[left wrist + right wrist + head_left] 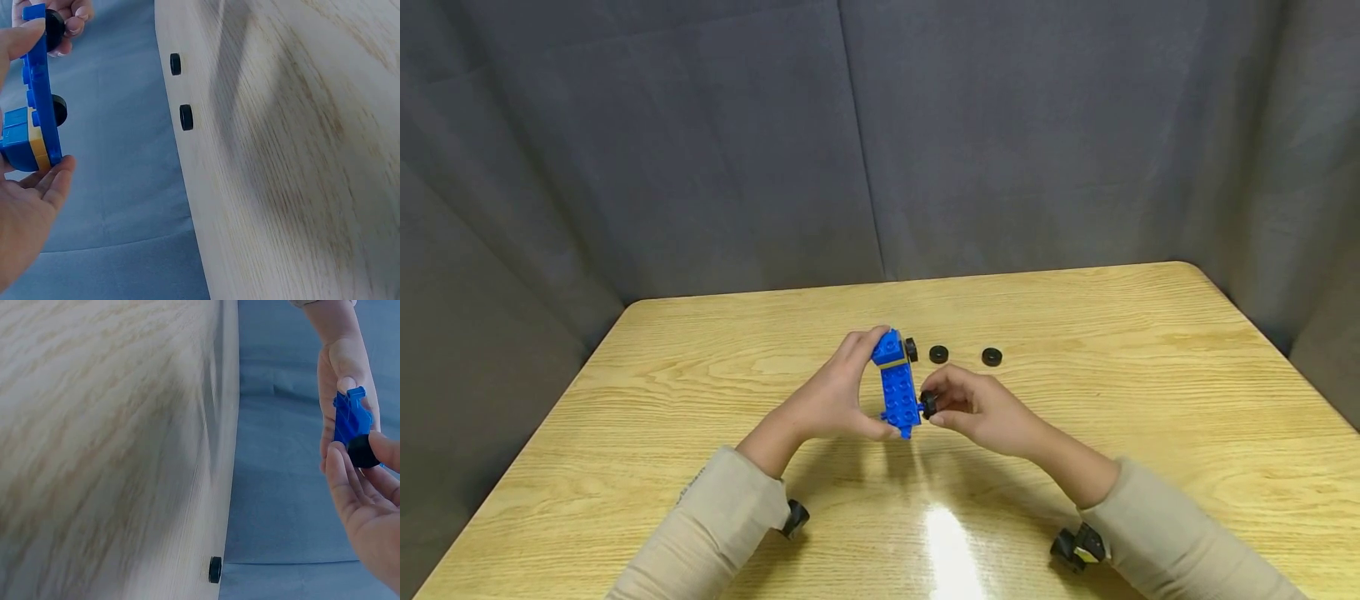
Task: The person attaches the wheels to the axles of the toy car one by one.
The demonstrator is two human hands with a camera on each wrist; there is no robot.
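A dark grey cloth curtain (737, 150) hangs behind the light wood-grain table (700, 358) on my feed. Above the tabletop I see the left hand (838, 396) gripping a blue studded plastic toy chassis (901, 396) by its ends, between thumb and fingers. The right hand (988, 412) pinches a black round wheel (929, 405) at its near side peg; I cannot tell whether it is seated. Two loose black discs (938, 354) lie beyond.
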